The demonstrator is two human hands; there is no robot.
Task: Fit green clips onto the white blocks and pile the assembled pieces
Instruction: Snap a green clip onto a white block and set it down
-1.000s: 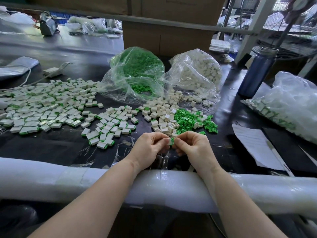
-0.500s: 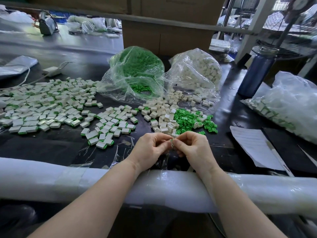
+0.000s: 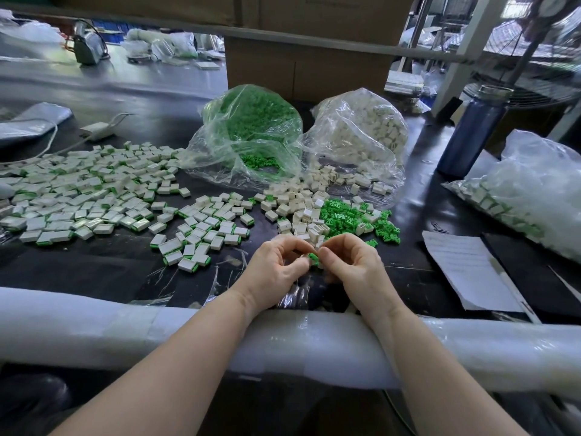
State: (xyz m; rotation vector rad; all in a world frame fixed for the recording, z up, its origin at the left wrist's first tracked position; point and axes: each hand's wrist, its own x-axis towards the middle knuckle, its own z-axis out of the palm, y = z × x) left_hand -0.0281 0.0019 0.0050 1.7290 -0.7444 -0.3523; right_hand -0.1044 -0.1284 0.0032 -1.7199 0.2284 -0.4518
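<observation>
Black and glossy, the desk [image 3: 103, 272] is crowded with work: two open plastic bags at the back, one of green clips [image 3: 251, 127] and one of white blocks [image 3: 361, 127], with loose blocks [image 3: 295, 202] and loose clips [image 3: 342, 215] spilled together in front of them. Finished pieces [image 3: 78, 190] spread in a wide pile to the left, reaching almost to the hands.

Both hands meet just above the padded edge of the desk. The left hand [image 3: 276, 269] has its fingers curled and pinched on something mostly hidden, probably a white block, though that cannot be told for sure. The right hand [image 3: 352, 265] pinches a green clip [image 3: 312, 258], which shows clearly between the two sets of fingertips.

Half a second ago almost no green showed between the fingertips; now the clip is exposed and turned toward the left hand. That suggests the clip is being lined up or reseated and is not yet pushed home. Once it snaps in, the piece would go left to the pile. A skewed clip is the likely snag.
</observation>
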